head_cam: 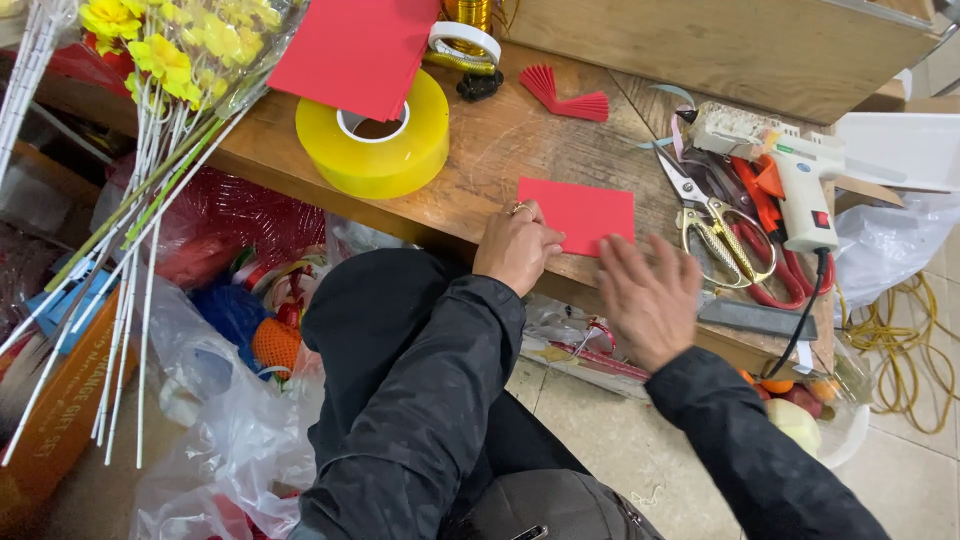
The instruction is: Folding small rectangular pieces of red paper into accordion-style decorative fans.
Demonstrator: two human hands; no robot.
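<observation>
The right hand (650,300) hovers open and blurred over the worktop (480,170) edge, touching nothing. The left hand (515,245), fingers curled, pins the red paper sheet (580,212) near that edge. A loose press could let the sheet slide or crease crookedly. Beyond, the scissors (720,235) and glue gun (800,190) lie close enough for a sleeve to snag them.

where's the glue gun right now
In the head view the white glue gun lies at the right end of the wooden table, on top of the scissors, right of the red paper.
</observation>
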